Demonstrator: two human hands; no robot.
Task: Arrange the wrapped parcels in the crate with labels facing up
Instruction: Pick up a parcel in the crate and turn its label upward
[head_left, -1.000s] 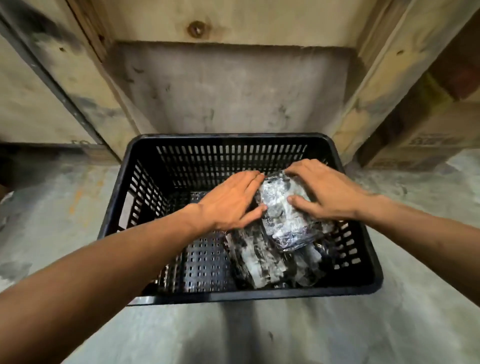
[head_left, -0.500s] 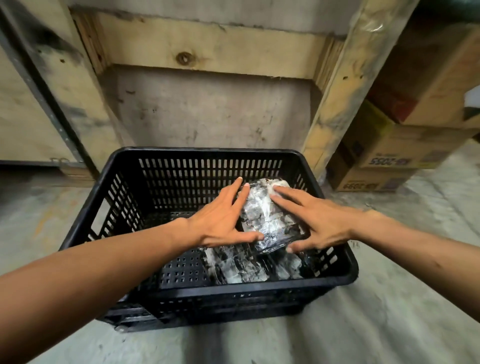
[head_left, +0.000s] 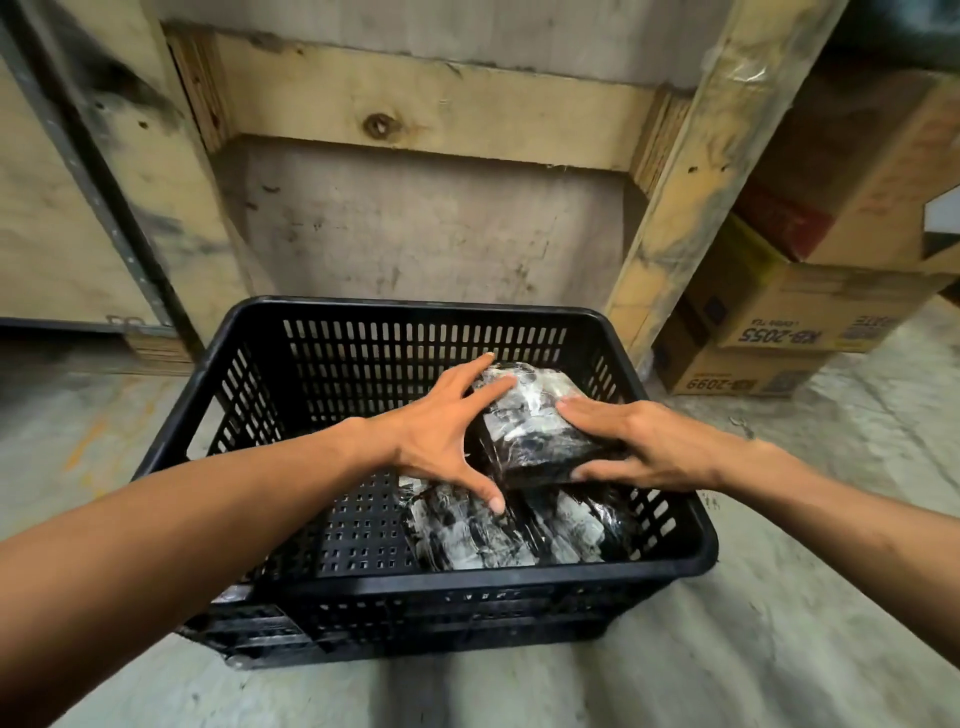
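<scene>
A black slatted plastic crate (head_left: 332, 317) stands on the concrete floor. In its right half a parcel (head_left: 535, 426) wrapped in shiny clear film lies tilted on top of others. My left hand (head_left: 441, 436) spreads over its left edge, thumb down on a lower parcel (head_left: 467, 535). My right hand (head_left: 654, 447) clasps the top parcel's right side, fingers on top and thumb at its near edge. Another wrapped parcel (head_left: 576, 525) lies beside the lower one at the near right. No label is legible through the film.
A wooden frame with a pale post (head_left: 691, 208) rises right behind the crate. Stacked cardboard boxes (head_left: 789, 322) sit on the floor to the right. The crate's left half (head_left: 353, 519) shows bare perforated floor.
The view has tilted up, showing more wall and boxes. My fingers have spread wider over the top parcel, and my left thumb has reached down onto the lower parcel.
</scene>
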